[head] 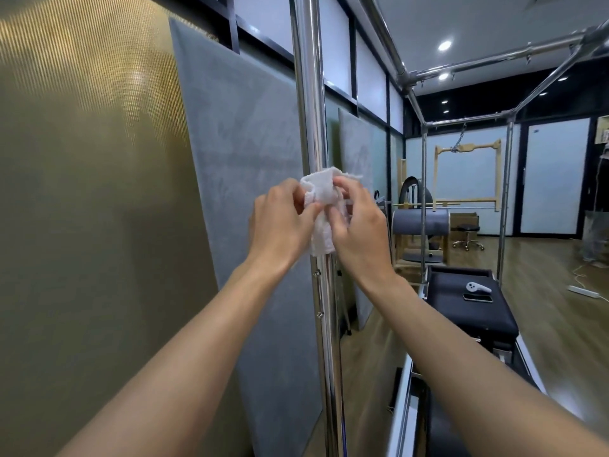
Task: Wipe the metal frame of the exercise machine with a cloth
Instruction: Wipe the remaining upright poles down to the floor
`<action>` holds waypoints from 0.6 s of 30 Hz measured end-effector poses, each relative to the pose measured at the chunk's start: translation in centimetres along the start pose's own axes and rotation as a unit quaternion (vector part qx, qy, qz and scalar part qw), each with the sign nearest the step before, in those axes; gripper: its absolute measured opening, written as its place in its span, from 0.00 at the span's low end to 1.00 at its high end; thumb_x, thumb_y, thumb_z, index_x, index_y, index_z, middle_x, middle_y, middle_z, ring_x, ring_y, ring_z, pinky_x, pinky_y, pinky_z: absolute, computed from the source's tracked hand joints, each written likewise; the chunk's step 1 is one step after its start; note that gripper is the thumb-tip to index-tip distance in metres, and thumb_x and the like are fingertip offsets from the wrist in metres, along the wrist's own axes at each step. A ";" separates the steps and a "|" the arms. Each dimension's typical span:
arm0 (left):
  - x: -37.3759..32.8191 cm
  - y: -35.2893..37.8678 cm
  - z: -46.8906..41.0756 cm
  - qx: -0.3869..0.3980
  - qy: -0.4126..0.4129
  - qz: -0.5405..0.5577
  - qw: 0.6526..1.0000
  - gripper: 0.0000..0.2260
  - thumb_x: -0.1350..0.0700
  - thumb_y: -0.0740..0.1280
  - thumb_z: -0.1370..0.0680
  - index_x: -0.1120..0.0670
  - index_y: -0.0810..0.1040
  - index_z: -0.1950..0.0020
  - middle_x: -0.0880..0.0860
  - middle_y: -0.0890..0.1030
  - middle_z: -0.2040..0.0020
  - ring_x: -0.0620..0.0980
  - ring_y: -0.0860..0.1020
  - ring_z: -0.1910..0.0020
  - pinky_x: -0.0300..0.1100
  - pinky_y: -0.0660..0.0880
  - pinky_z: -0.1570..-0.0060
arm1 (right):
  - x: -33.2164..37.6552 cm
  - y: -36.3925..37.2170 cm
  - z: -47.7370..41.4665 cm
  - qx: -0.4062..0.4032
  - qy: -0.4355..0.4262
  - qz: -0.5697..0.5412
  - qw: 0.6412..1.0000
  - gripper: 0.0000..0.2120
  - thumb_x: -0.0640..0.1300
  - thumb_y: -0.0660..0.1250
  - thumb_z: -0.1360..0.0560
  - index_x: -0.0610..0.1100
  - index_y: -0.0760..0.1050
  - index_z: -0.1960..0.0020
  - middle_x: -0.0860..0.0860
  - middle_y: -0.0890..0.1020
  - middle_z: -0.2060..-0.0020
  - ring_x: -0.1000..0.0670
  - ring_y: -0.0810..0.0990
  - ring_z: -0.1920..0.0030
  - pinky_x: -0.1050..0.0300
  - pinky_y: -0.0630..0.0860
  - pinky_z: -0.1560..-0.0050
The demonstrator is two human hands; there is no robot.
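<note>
white cloth (321, 206), bunched and held against the front of the upright chrome post (309, 94) of the machine frame, lower end hanging below the fingers. pinched from the left by the left hand (280, 222), thumb and curled fingers closed on the fabric. gripped from the right by the right hand (357, 232), fingers bent round the cloth, both hands almost touching. behind the post, a grey wall panel (237, 143). to the right, a black padded bed (468, 321) with a white controller (478, 287) and a phone (478, 297) lying on it, just beside each other. overhead, more frame bars (494, 57).
</note>
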State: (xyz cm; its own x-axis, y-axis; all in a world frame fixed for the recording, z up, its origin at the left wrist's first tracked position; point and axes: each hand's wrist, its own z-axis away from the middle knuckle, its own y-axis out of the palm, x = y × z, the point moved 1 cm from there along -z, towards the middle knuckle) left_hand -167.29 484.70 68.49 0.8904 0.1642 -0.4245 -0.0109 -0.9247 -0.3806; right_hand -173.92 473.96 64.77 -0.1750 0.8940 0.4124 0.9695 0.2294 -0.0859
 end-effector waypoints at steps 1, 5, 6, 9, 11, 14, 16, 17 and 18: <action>-0.2 0.0 0.2 -0.001 0.008 0.011 1.000 0.09 0.51 0.71 0.24 0.55 0.78 0.58 0.49 0.80 0.64 0.53 0.77 0.60 0.46 0.72 0.59 | 0.4 0.1 0.1 -0.005 0.004 -0.007 1.000 0.16 0.39 0.65 0.23 0.44 0.73 0.36 0.50 0.79 0.42 0.52 0.77 0.43 0.56 0.73 0.41; -0.2 0.2 1.1 0.046 0.023 0.070 0.996 0.06 0.54 0.69 0.22 0.54 0.81 0.57 0.47 0.81 0.64 0.51 0.80 0.59 0.45 0.75 0.56 | 0.1 0.2 2.2 0.018 0.013 -0.037 0.999 0.19 0.43 0.64 0.24 0.44 0.71 0.33 0.50 0.78 0.39 0.51 0.76 0.39 0.51 0.74 0.38; 0.1 0.2 1.1 0.056 0.015 0.084 0.995 0.06 0.54 0.69 0.22 0.53 0.81 0.57 0.46 0.81 0.64 0.49 0.79 0.60 0.44 0.75 0.57 | -0.2 0.0 2.6 0.026 0.015 -0.042 0.999 0.19 0.44 0.66 0.24 0.45 0.71 0.34 0.52 0.78 0.39 0.52 0.76 0.39 0.51 0.74 0.39; 0.8 0.3 0.9 0.080 -0.019 0.141 0.987 0.05 0.56 0.70 0.22 0.52 0.82 0.58 0.45 0.81 0.65 0.43 0.78 0.64 0.39 0.73 0.59 | -0.5 -0.7 2.5 0.052 0.024 -0.040 0.998 0.18 0.52 0.70 0.26 0.48 0.74 0.38 0.57 0.78 0.45 0.56 0.77 0.44 0.55 0.76 0.44; 0.8 0.4 0.8 0.091 -0.025 0.157 0.983 0.04 0.56 0.71 0.23 0.53 0.83 0.56 0.47 0.83 0.63 0.44 0.80 0.63 0.41 0.76 0.58 | -0.4 -1.0 2.0 0.064 0.025 -0.031 0.997 0.17 0.52 0.71 0.26 0.47 0.76 0.41 0.57 0.80 0.48 0.56 0.78 0.47 0.55 0.77 0.46; 0.5 0.5 0.7 0.080 -0.023 0.149 0.985 0.04 0.54 0.72 0.24 0.52 0.84 0.56 0.47 0.83 0.63 0.45 0.80 0.62 0.42 0.77 0.58 | -0.7 -1.6 1.2 0.050 0.053 -0.027 0.997 0.09 0.47 0.71 0.25 0.45 0.79 0.47 0.55 0.83 0.55 0.56 0.81 0.54 0.52 0.79 0.52; 0.5 0.5 0.5 0.051 -0.029 0.137 0.989 0.03 0.53 0.73 0.25 0.52 0.84 0.56 0.46 0.83 0.64 0.46 0.81 0.63 0.44 0.79 0.58 | -1.1 -2.3 0.5 0.038 0.066 0.007 0.997 0.06 0.48 0.70 0.24 0.45 0.81 0.51 0.54 0.82 0.58 0.55 0.80 0.57 0.52 0.79 0.54; 0.6 0.5 0.4 0.035 -0.033 0.135 0.990 0.02 0.54 0.74 0.26 0.51 0.83 0.57 0.46 0.83 0.64 0.47 0.82 0.63 0.47 0.80 0.57 | -1.6 -2.6 0.0 0.031 0.075 0.037 0.996 0.07 0.48 0.70 0.24 0.45 0.82 0.53 0.53 0.81 0.57 0.54 0.80 0.57 0.52 0.79 0.54; 0.6 0.6 0.4 0.024 -0.035 0.132 0.990 0.02 0.55 0.74 0.27 0.51 0.83 0.57 0.47 0.83 0.64 0.50 0.83 0.63 0.49 0.81 0.56 | -2.1 -3.0 -0.5 0.018 0.091 0.063 0.994 0.07 0.49 0.70 0.25 0.45 0.82 0.55 0.52 0.80 0.58 0.52 0.79 0.58 0.51 0.78 0.54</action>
State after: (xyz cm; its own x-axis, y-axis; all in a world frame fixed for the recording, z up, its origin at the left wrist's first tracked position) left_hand -166.98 484.41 67.68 0.8202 -0.0568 -0.5692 -0.2630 -0.9211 -0.2870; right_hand -176.36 471.22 64.63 -0.0162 0.8333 0.5526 0.9746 0.1367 -0.1775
